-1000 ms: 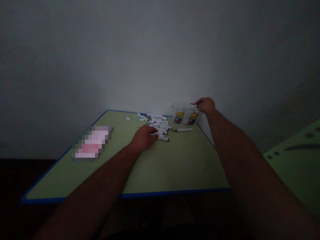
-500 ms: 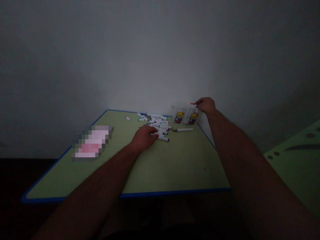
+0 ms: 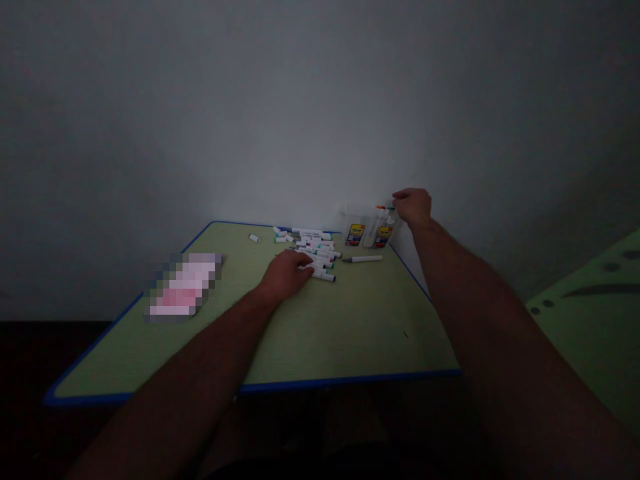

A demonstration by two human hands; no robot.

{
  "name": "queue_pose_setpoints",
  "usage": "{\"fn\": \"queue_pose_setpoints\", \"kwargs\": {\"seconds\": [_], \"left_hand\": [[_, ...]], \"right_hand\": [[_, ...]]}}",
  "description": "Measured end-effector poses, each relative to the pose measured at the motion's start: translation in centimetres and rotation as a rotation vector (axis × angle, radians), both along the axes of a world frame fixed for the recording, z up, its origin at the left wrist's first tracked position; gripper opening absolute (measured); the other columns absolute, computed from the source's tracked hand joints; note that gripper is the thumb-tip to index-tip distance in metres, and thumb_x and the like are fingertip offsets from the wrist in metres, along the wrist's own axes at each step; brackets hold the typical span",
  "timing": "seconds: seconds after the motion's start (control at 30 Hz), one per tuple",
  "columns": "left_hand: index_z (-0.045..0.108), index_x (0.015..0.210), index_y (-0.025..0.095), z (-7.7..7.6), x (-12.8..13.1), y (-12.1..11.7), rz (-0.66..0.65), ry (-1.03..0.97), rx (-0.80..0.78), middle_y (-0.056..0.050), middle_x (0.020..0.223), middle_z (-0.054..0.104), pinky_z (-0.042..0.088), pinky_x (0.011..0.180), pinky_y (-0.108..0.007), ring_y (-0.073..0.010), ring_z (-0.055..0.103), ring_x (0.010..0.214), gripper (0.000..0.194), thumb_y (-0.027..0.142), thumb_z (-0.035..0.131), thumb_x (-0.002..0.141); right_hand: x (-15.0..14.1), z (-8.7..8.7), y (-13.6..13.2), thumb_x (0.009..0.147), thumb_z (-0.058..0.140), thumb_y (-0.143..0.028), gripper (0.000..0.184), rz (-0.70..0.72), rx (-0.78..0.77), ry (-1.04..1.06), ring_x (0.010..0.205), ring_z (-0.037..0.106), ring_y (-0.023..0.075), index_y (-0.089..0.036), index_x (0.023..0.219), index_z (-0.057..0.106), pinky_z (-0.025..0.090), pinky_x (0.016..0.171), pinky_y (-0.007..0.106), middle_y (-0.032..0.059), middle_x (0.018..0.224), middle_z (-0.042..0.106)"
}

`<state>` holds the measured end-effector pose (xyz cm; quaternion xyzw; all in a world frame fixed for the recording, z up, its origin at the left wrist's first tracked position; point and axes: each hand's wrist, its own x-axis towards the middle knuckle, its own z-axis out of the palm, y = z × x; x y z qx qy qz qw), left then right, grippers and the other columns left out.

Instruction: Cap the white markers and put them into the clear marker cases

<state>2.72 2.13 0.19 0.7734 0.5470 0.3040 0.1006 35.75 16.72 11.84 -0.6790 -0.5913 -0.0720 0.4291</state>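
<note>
My left hand [image 3: 287, 272] rests over a pile of white markers [image 3: 317, 244] on the table, its thumb and forefinger apart at the near ends. Some fingertips are hidden behind the hand. My right hand [image 3: 414, 205] hovers just above the right side of a clear plastic marker case [image 3: 355, 234], with its fingers loosely stretched and no object visible in them. Several markers with coloured ends [image 3: 384, 208] stand in the right part of that case. An uncapped marker [image 3: 364, 259] lies in front of it.
The pale green table [image 3: 320, 333] has a blue edge and stands against a grey wall [image 3: 320, 107]. A loose cap [image 3: 255, 238] lies left of the pile. A blurred-out pink and white object [image 3: 185, 287] is at the left. Another green surface [image 3: 600, 313] lies to the right.
My right hand has risen slightly away from the coloured marker ends in the case. My left hand stays on the pile. The view has shifted a little.
</note>
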Motion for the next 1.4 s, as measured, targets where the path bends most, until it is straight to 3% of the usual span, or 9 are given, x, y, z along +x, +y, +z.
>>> {"fn": "queue_pose_setpoints", "kwargs": {"seconds": [0.13, 0.23, 0.53, 0.67, 0.8, 0.93, 1.17, 1.4], "left_hand": [[0.076, 0.109, 0.02, 0.0, -0.1, 0.1, 0.008, -0.008, 0.001, -0.009, 0.11, 0.075, 0.049, 0.097, -0.037, -0.0242, 0.066, 0.105, 0.03, 0.033, 0.062, 0.086], [0.076, 0.109, 0.019, 0.1, -0.3, 0.2, 0.024, -0.011, 0.005, -0.009, 0.11, 0.075, 0.05, 0.096, -0.036, -0.0242, 0.067, 0.104, 0.031, 0.033, 0.063, 0.085], [0.078, 0.105, 0.019, 0.8, -1.8, 0.4, 0.2, -0.113, 0.025, -0.008, 0.107, 0.077, 0.05, 0.094, -0.033, -0.0228, 0.07, 0.099, 0.027, 0.026, 0.058, 0.086], [0.078, 0.104, 0.017, 1.5, -2.7, 0.6, 0.3, -0.188, 0.035, -0.008, 0.103, 0.078, 0.051, 0.091, -0.031, -0.021, 0.07, 0.094, 0.027, 0.023, 0.058, 0.086], [0.079, 0.101, 0.016, 1.2, -4.6, 1.9, 0.429, -0.269, 0.094, -0.007, 0.1, 0.079, 0.051, 0.089, -0.03, -0.0206, 0.071, 0.093, 0.026, 0.023, 0.059, 0.084], [0.079, 0.099, 0.015, 0.3, -6.6, 3.2, 0.548, -0.407, 0.084, -0.007, 0.094, 0.079, 0.052, 0.083, -0.029, -0.0197, 0.071, 0.088, 0.029, 0.019, 0.056, 0.08], [0.078, 0.1, 0.016, 0.0, -7.0, 3.3, 0.613, -0.345, 0.009, -0.008, 0.099, 0.078, 0.051, 0.084, -0.03, -0.0209, 0.07, 0.092, 0.03, 0.019, 0.057, 0.078], [0.076, 0.104, 0.018, 0.1, -6.1, 2.1, 0.519, -0.143, -0.139, -0.01, 0.113, 0.076, 0.05, 0.093, -0.032, -0.0244, 0.069, 0.105, 0.032, 0.016, 0.059, 0.078]], "right_hand": [[-2.4, -0.1, -2.7, 0.082, 0.063, -0.02, 0.023, 0.01, 0.128, 0.108, 0.089, 0.07, 0.0221, -0.012, 0.097, 0.078, 0.052, 0.088, 0.034, 0.0115, 0.095, 0.076], [-4.5, -1.5, -5.2, 0.082, 0.063, -0.024, 0.02, 0.059, 0.143, 0.189, 0.083, 0.069, 0.0208, -0.012, 0.091, 0.077, 0.053, 0.083, 0.033, 0.0098, 0.09, 0.076], [-8.3, -7.2, -9.5, 0.092, 0.054, -0.043, 0.04, 0.175, -0.051, 0.451, 0.067, 0.068, 0.0191, -0.017, 0.065, 0.069, 0.05, 0.066, 0.029, 0.0064, 0.066, 0.07], [-8.1, -8.0, -10.6, 0.092, 0.057, -0.036, 0.033, 0.165, -0.169, 0.306, 0.068, 0.068, 0.0196, -0.017, 0.069, 0.071, 0.05, 0.069, 0.029, 0.0064, 0.068, 0.071], [-7.0, -8.3, -10.5, 0.086, 0.062, -0.026, 0.016, 0.125, -0.169, 0.082, 0.085, 0.07, 0.0215, -0.016, 0.084, 0.075, 0.051, 0.081, 0.031, 0.0086, 0.087, 0.076], [-6.3, -9.2, -9.9, 0.084, 0.06, -0.019, 0.02, 0.118, -0.196, -0.01, 0.094, 0.07, 0.0228, -0.018, 0.095, 0.077, 0.052, 0.088, 0.034, 0.0088, 0.098, 0.077], [-6.1, -10.3, -9.6, 0.084, 0.057, -0.014, 0.033, 0.123, -0.337, -0.125, 0.106, 0.068, 0.0286, -0.016, 0.11, 0.077, 0.051, 0.093, 0.039, 0.013, 0.114, 0.074], [-5.8, -10.6, -9.4, 0.082, 0.06, -0.017, 0.044, 0.104, -0.419, -0.218, 0.114, 0.065, 0.0303, -0.018, 0.123, 0.074, 0.051, 0.096, 0.04, 0.014, 0.123, 0.071]]}}
